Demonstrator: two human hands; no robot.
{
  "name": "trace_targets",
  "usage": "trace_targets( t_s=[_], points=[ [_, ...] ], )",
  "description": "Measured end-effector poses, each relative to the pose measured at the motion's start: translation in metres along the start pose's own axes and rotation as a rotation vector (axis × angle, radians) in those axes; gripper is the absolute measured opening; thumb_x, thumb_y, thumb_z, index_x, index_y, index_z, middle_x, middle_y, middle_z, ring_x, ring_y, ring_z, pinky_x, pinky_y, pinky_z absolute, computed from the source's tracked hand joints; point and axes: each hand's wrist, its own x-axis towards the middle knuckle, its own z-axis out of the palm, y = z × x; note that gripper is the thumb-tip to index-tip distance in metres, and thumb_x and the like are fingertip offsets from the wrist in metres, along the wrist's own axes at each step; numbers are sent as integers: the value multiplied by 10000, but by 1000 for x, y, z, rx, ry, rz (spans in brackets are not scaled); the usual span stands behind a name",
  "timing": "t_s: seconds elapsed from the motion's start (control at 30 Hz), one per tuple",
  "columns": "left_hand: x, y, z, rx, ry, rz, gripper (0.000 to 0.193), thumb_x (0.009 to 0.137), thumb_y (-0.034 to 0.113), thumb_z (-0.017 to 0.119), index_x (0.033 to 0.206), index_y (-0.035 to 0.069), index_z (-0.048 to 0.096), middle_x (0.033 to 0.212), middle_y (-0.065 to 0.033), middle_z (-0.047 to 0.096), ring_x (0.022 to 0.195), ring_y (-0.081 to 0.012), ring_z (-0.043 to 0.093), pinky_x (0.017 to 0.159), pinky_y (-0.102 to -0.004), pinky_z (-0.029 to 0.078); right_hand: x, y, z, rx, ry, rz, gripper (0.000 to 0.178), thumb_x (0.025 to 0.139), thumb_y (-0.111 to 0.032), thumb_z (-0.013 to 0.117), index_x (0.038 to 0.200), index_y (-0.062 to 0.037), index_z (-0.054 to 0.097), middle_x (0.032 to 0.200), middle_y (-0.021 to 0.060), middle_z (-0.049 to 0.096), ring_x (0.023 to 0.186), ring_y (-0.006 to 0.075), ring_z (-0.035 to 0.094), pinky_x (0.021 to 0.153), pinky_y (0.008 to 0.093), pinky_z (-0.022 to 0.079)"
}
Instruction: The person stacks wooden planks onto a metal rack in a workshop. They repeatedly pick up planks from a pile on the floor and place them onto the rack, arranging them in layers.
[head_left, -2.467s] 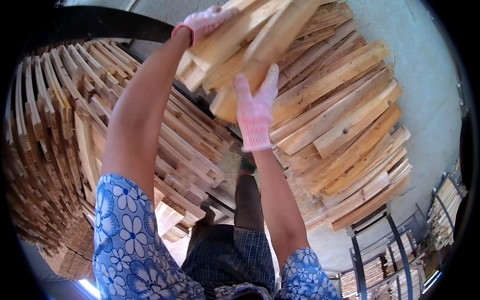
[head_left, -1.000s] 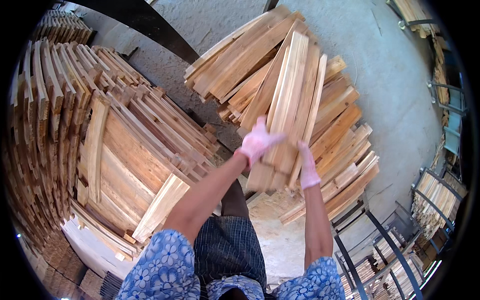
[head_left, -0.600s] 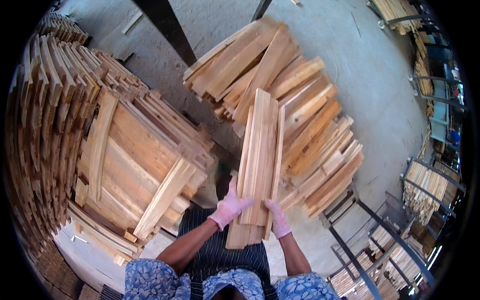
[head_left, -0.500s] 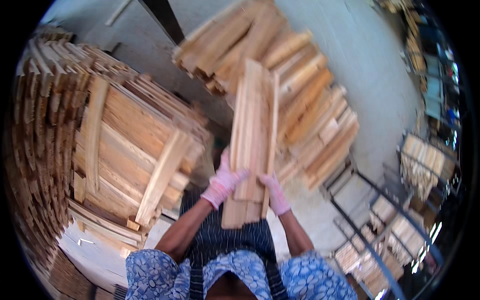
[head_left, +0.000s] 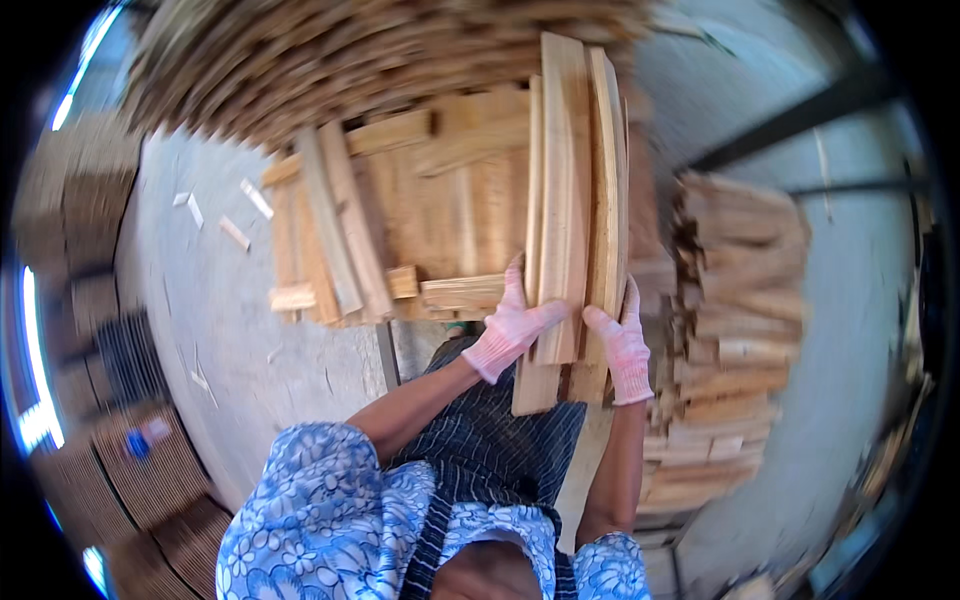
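A bundle of long, narrow wooden boards (head_left: 563,190) is held out in front of me, lengthwise away from my body. My left hand (head_left: 515,322), in a pink glove, grips its left side with the thumb lying over the top board. On the opposite side my right hand (head_left: 624,340), gloved the same way, is closed around the boards, thumb on top. The fingers under the bundle are hidden. Beyond and to the left lies a low stack of boards (head_left: 470,225), partly covered by the bundle, with two loose slats (head_left: 345,225) across its left part.
A tall pile of board ends (head_left: 380,60) rises at the back. Another wood stack (head_left: 740,350) stands to the right, near a dark post (head_left: 800,120). Brown stacked bundles (head_left: 150,465) line the far left. Scraps of wood (head_left: 235,232) lie on the grey floor.
My view and body have turned left, so the low stack now lies ahead and the other stack is at my right. Both hands still hold the boards, which have come along.
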Motion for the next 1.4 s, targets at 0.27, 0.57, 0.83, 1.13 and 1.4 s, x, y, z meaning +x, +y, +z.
trace_targets(
  t_s=[0.27,0.57,0.83,1.13,1.4],
  points=[
    [69,-37,-47,612,403,-185,720,790,367,772,1308,-3,434,1346,-258,511,1241,-435,543,1050,-512,465,56,79,105,-1345,503,-195,952,752,-658,795,1364,-7,465,1362,246,508,1250,445,529,1034,556,456],
    [-23,-56,-161,24,149,-292,883,771,409,813,1446,19,398,1295,-264,617,1186,-361,647,997,-442,515,37,53,97,-1431,515,-120,942,720,-518,862,1372,29,460,1372,246,480,1268,435,493,1077,508,435],
    [-91,-139,-402,-393,422,-88,791,847,306,802,1482,59,401,1217,-146,647,1092,-243,637,940,-377,547,-13,104,288,-1018,149,-339,932,726,-393,902,1385,77,442,1402,278,422,1316,442,436,1146,493,376],
    [12,-206,-573,385,624,-283,873,851,443,748,1588,177,362,1463,-296,474,1325,-439,512,1113,-497,423,75,182,441,-1306,109,-428,709,923,-399,703,1419,10,406,1404,309,442,1254,492,497,1035,570,446],
    [31,-197,-552,757,726,-120,800,855,390,753,1549,217,394,1285,-265,547,1204,-460,562,1002,-550,465,11,144,584,-1486,-422,-476,655,943,-381,666,1472,-68,439,1427,289,474,1257,423,535,1048,508,468]
  ],
)
